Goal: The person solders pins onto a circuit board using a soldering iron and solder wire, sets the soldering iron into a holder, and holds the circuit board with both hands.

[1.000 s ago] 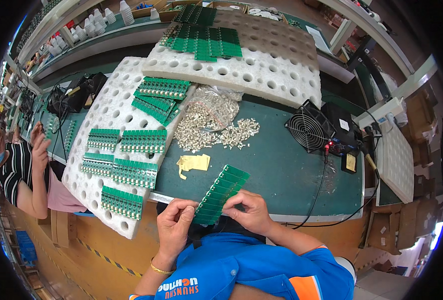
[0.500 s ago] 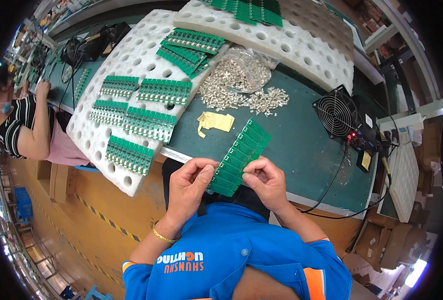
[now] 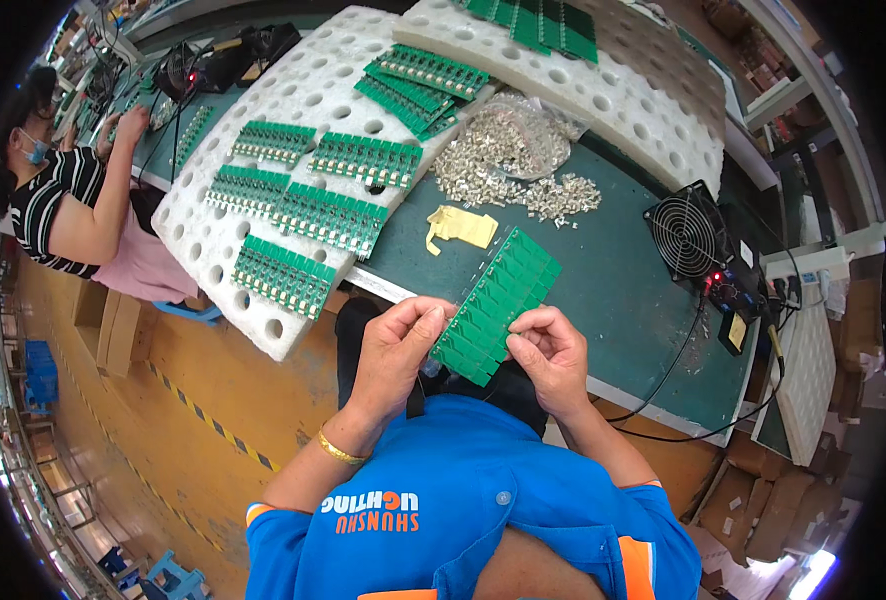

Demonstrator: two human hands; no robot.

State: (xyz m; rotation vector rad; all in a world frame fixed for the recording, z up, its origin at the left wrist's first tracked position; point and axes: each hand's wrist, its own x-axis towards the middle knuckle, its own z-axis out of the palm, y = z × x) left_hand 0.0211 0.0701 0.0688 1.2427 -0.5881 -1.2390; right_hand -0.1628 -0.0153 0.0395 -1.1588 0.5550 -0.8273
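Observation:
A green circuit board panel [image 3: 500, 303], split by lines into several narrow strips, is held up at a slant in front of my body. My left hand [image 3: 399, 352] pinches its left long edge between thumb and fingers. On the opposite edge, my right hand [image 3: 551, 362] grips it with thumb and fingertips. The face turned upward looks mostly bare. Just beyond the panel, on the green tabletop [image 3: 618, 290], lies a crumpled yellow strip [image 3: 461, 227]. Small whitish connectors [image 3: 563, 198] are heaped behind it, partly under a clear plastic bag [image 3: 538, 140].
To the left, a white foam sheet with holes [image 3: 188, 215] carries several populated green boards [image 3: 281, 276]. A second foam sheet [image 3: 643, 130] lies at the back. A black fan [image 3: 685, 232] with cables stands at the right. A co-worker in a striped top [image 3: 73, 205] sits far left.
The panel has tilted so that its face shows broader, with both hands still on it. The whole view has shifted slightly, bringing more of the co-worker in.

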